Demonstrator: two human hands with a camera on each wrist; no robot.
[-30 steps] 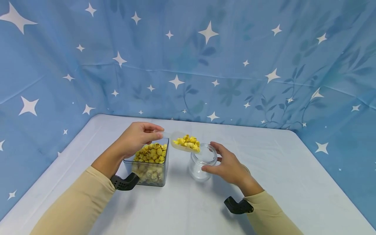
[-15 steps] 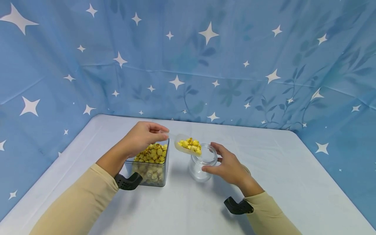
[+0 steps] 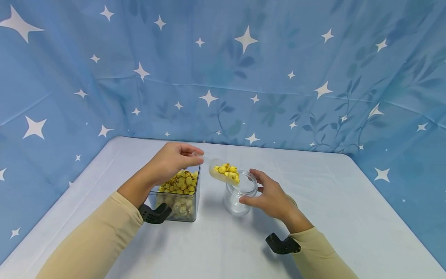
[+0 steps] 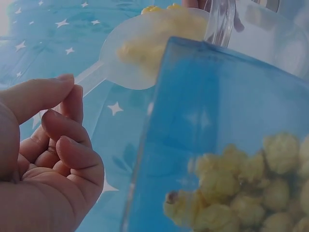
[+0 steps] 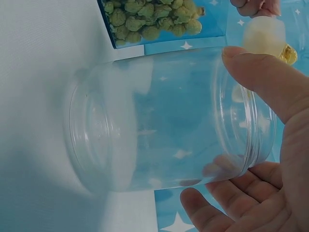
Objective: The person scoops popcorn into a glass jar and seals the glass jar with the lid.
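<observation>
My left hand pinches the handle of a translucent plastic scoop between thumb and fingertips. Yellow popcorn fills the scoop, whose front lip overlaps the mouth of a clear jar in the head view. My right hand grips the jar near its neck, thumb on the near side and fingers on the far side. The jar stands upright with no popcorn inside, as the right wrist view of its wall shows. Left of it is a clear square container of popcorn, partly behind my left forearm.
A white cloth covers the table. A blue curtain with white stars hangs behind and along the sides. Just past my right wrist shows the thin curved edge of a round thing. Black straps sit on both wrists.
My left hand has carried the scoop a little to the right, so its lip is further over the jar's mouth. The popcorn stays in the scoop. My right hand and the jar have not moved.
</observation>
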